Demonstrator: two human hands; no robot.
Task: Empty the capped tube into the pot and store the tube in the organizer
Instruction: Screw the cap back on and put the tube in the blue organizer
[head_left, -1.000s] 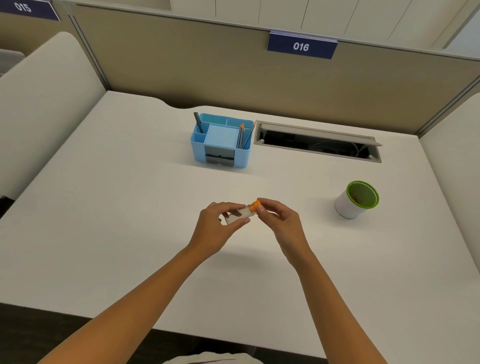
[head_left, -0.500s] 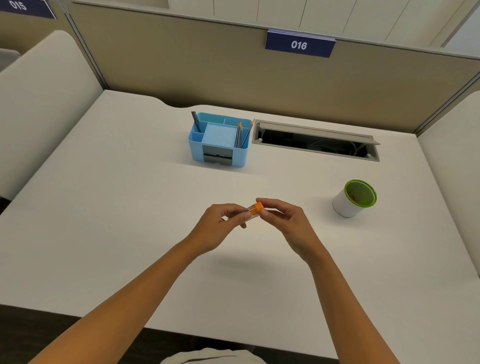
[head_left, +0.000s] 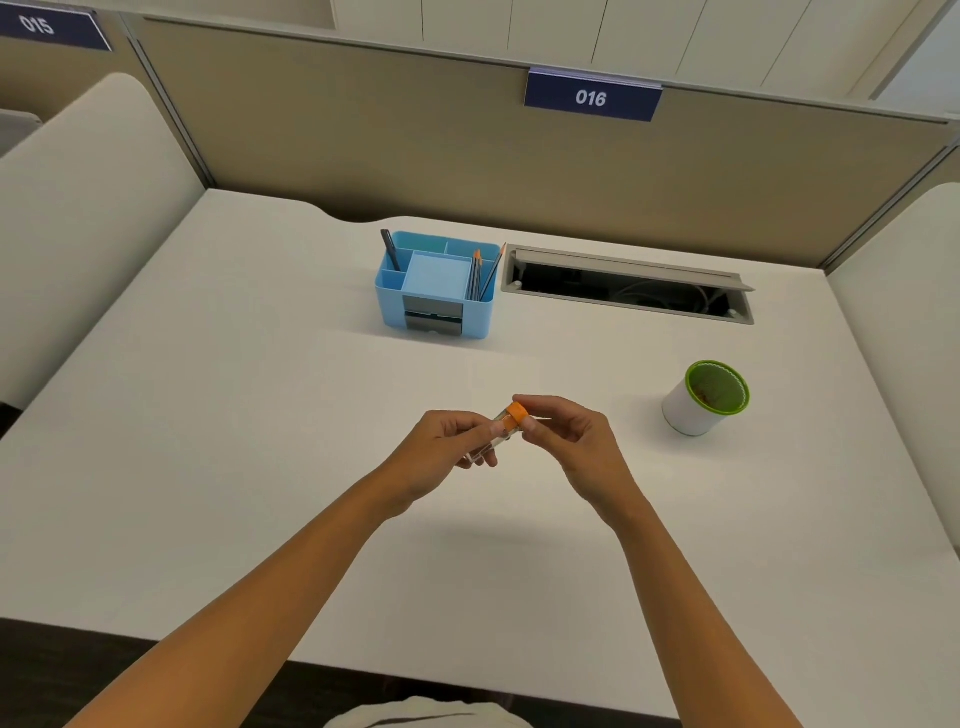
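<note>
Above the middle of the white desk I hold a small clear tube (head_left: 497, 439) with an orange cap (head_left: 517, 415). My left hand (head_left: 447, 449) grips the tube's body. My right hand (head_left: 569, 434) pinches the orange cap between thumb and fingers, and the cap sits on the tube. A white pot (head_left: 691, 410) with a green rim stands to the right, with something brown inside. The blue organizer (head_left: 434, 325) stands at the back centre, holding a pen and pencils.
A grey cable slot (head_left: 628, 286) with its lid up is set into the desk behind the pot. Beige partition walls enclose the desk on the back and both sides. The desk's near edge runs below my forearms.
Both hands stay together on the tube at the same spot. The tube has tilted more upright, cap end raised, and my right fingers have shifted around the cap.
</note>
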